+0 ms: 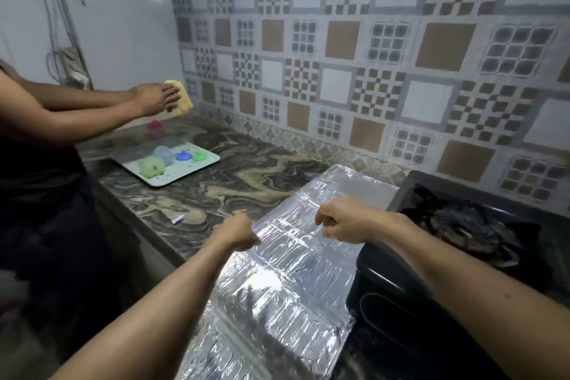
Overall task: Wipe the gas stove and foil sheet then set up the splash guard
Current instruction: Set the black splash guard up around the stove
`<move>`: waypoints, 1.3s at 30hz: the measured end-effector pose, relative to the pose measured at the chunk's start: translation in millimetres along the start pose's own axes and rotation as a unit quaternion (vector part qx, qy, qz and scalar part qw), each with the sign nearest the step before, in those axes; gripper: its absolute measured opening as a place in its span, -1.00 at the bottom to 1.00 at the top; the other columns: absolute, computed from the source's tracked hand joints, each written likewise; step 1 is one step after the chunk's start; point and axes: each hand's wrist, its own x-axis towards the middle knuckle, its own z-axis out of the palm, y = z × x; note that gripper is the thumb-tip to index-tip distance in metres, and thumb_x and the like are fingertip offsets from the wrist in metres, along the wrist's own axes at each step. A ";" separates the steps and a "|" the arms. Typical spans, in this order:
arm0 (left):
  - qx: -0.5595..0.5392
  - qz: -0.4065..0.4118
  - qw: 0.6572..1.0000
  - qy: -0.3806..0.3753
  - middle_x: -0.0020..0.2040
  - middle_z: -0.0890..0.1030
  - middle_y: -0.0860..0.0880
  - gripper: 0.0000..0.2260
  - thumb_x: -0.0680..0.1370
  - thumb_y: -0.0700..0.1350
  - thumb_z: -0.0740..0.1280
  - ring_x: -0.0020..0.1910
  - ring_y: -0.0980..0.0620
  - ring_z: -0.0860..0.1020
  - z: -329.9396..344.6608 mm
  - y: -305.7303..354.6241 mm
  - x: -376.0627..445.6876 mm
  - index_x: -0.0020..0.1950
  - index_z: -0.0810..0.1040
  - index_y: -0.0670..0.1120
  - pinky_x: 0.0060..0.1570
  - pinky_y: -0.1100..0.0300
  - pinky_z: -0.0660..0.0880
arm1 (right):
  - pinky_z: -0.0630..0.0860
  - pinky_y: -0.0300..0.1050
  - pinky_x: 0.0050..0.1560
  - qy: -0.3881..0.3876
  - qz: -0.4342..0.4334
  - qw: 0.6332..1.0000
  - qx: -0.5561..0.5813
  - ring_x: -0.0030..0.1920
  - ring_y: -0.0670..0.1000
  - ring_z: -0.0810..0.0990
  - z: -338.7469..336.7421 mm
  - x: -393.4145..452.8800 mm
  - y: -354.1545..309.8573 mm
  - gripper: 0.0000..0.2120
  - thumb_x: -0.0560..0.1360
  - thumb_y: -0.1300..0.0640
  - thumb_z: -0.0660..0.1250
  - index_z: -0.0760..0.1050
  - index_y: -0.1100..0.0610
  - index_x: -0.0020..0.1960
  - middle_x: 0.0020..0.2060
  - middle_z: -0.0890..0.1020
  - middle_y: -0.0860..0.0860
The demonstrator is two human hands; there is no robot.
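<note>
A shiny, folded foil splash guard (287, 274) lies flat on the marble counter (216, 194), just left of the black gas stove (456, 225). My left hand (239, 233) pinches the foil's left edge with curled fingers. My right hand (337, 224) hovers with curled fingers over the foil's upper part near a fold line; whether it grips the foil I cannot tell. The stove's dark burner grate sits at the right.
Another person stands at the left and holds a yellow cloth (180, 97) against the wall with both hands. A white tray (135, 168) with small coloured containers sits on the counter's far left. A small white object (177, 219) lies near the counter's front edge. Patterned tiles line the back wall.
</note>
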 end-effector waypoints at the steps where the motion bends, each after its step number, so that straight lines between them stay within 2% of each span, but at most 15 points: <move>1: 0.002 -0.024 1.000 -0.007 0.14 0.63 -0.16 -0.66 0.48 -0.05 0.41 0.12 -0.09 0.58 4.5 -17.2 3.5 0.18 0.58 -0.20 0.02 0.19 0.47 | 0.46 -0.20 -0.03 -0.033 0.006 0.999 -0.014 0.04 0.00 0.55 1.6 11.3 -2.2 -0.71 0.56 0.10 0.27 0.47 0.11 0.26 0.16 0.58 0.04; 2: 0.004 -0.052 0.999 -0.012 0.10 0.63 -0.17 -0.73 0.48 -0.08 0.40 0.10 -0.10 0.59 9.6 -34.9 7.4 0.09 0.60 -0.22 -0.02 0.18 0.47 | 0.47 -0.18 0.01 -0.060 0.010 0.998 -0.033 0.08 0.02 0.55 4.1 25.3 -4.8 -0.70 0.56 0.11 0.27 0.47 0.11 0.28 0.18 0.58 0.04; 4: -0.005 -0.107 0.994 -0.015 -0.09 0.62 -0.16 -0.87 0.45 -0.17 0.38 -0.06 -0.10 0.59 19.2 -61.8 17.0 -0.23 0.54 -0.20 -0.14 0.17 0.48 | 0.47 -0.11 0.10 -0.090 0.018 0.993 -0.071 0.15 0.07 0.55 8.8 53.9 -5.8 -0.69 0.57 0.15 0.26 0.48 0.12 0.30 0.21 0.57 0.04; 6: -0.026 -0.130 0.991 -0.008 -0.27 0.57 -0.09 -0.79 0.43 -0.18 0.38 -0.17 -0.06 0.59 27.4 -78.1 24.7 -0.37 0.43 -0.14 -0.19 0.15 0.52 | 0.50 -0.07 0.12 -0.106 0.023 0.991 -0.083 0.12 0.08 0.56 15.9 87.5 -1.9 -0.71 0.56 0.20 0.26 0.50 0.14 0.27 0.19 0.59 0.06; 8: -0.033 -0.148 0.988 -0.012 -0.27 0.55 -0.05 -0.75 0.46 -0.10 0.40 -0.20 -0.04 0.56 35.8 -87.1 36.1 -0.35 0.40 -0.12 -0.14 0.13 0.53 | 0.52 -0.04 0.11 -0.117 0.028 0.988 -0.094 0.09 0.09 0.59 27.1 132.7 7.9 -0.72 0.54 0.23 0.28 0.52 0.19 0.24 0.17 0.60 0.11; 12: -0.025 -0.167 0.985 -0.030 -0.07 0.60 -0.08 -0.70 0.47 0.09 0.41 -0.13 -0.04 0.53 47.3 -97.2 52.4 -0.18 0.42 -0.11 -0.12 0.14 0.49 | 0.56 0.02 0.12 -0.102 0.019 0.984 -0.148 0.09 0.12 0.59 49.2 196.1 19.7 -0.59 0.45 0.31 0.30 0.46 0.19 0.30 0.22 0.55 0.15; 15: -0.012 -0.176 0.984 -0.023 -0.17 0.54 -0.01 -0.67 0.45 0.15 0.42 -0.20 0.01 0.51 52.8 -102.9 60.6 -0.13 0.45 -0.08 -0.21 0.16 0.43 | 0.53 0.03 0.16 -0.089 -0.001 0.985 -0.149 0.20 0.18 0.54 64.2 231.2 17.7 -0.47 0.45 0.34 0.29 0.33 0.21 0.41 0.28 0.50 0.19; 17: -0.012 -0.184 0.983 -0.025 -0.22 0.56 0.01 -0.70 0.36 0.11 0.48 -0.27 0.05 0.53 54.0 -105.0 64.9 -0.19 0.53 -0.09 -0.30 0.18 0.43 | 0.48 0.05 0.22 -0.085 -0.017 0.985 -0.150 0.26 0.19 0.49 74.1 246.4 13.9 -0.50 0.48 0.26 0.29 0.33 0.16 0.41 0.31 0.48 0.16; 19: -0.019 -0.189 0.981 -0.030 -0.22 0.61 0.00 -0.77 0.32 0.06 0.46 -0.25 0.04 0.58 52.9 -106.9 68.1 -0.28 0.56 -0.08 -0.31 0.20 0.47 | 0.44 0.08 0.26 -0.078 -0.051 0.979 -0.182 0.29 0.19 0.46 85.0 259.1 12.8 -0.48 0.44 0.27 0.33 0.35 0.13 0.38 0.31 0.48 0.13; 21: -0.030 -0.182 0.982 -0.037 -0.22 0.62 -0.02 -0.74 0.40 0.10 0.41 -0.21 0.00 0.60 49.5 -109.5 69.0 -0.30 0.52 -0.07 -0.26 0.18 0.49 | 0.35 0.09 0.31 -0.083 -0.062 0.968 -0.228 0.27 0.18 0.47 93.1 264.3 11.3 -0.54 0.43 0.27 0.31 0.37 0.12 0.32 0.25 0.52 0.12; 24: -0.060 -0.166 0.984 -0.027 -0.37 0.54 0.01 -0.66 0.47 0.11 0.40 -0.36 0.05 0.52 39.4 -110.9 66.0 -0.36 0.42 -0.06 -0.39 0.22 0.36 | 0.08 0.21 0.43 -0.052 -0.060 0.969 -0.234 0.28 0.13 0.47 93.4 264.2 9.1 -0.63 0.46 0.23 0.29 0.41 0.12 0.26 0.17 0.56 0.09; 29: -0.056 -0.124 0.990 0.042 -0.43 0.53 0.01 -0.64 0.47 0.16 0.41 -0.41 0.09 0.49 -12.9 -106.7 52.0 -0.39 0.48 -0.05 -0.40 0.22 0.34 | 0.09 0.27 0.40 0.014 -0.036 0.979 -0.202 0.29 0.15 0.45 38.3 253.5 -5.9 -0.64 0.44 0.12 0.31 0.47 0.12 0.23 0.18 0.54 0.13; 31: -0.054 -0.094 0.992 0.068 -0.44 0.52 0.03 -0.64 0.45 0.20 0.40 -0.41 0.12 0.46 -43.1 -101.1 45.9 -0.37 0.53 -0.05 -0.36 0.21 0.35 | 0.18 0.24 0.36 0.055 -0.030 0.980 -0.189 0.28 0.17 0.46 6.5 245.6 -9.1 -0.68 0.45 0.13 0.26 0.50 0.12 0.19 0.18 0.53 0.15; 34: -0.033 -0.055 0.991 0.119 -0.38 0.57 -0.03 -0.62 0.45 0.24 0.36 -0.29 0.00 0.52 -90.2 -89.6 29.5 -0.29 0.62 -0.07 -0.25 0.18 0.37 | 0.32 0.16 0.27 0.125 -0.018 0.976 -0.176 0.20 0.20 0.51 -42.6 222.2 -15.8 -0.76 0.45 0.15 0.24 0.55 0.14 0.08 0.13 0.56 0.17; 39: -0.032 -0.021 0.979 0.200 -0.34 0.56 -0.10 -0.56 0.48 0.22 0.35 -0.21 -0.09 0.52 -137.5 -74.9 0.5 -0.42 0.45 -0.08 -0.22 0.12 0.37 | 0.40 0.01 0.11 0.194 -0.027 0.972 -0.132 0.12 0.16 0.55 -107.3 175.3 -10.4 -0.79 0.42 0.19 0.24 0.57 0.05 0.00 0.02 0.63 0.08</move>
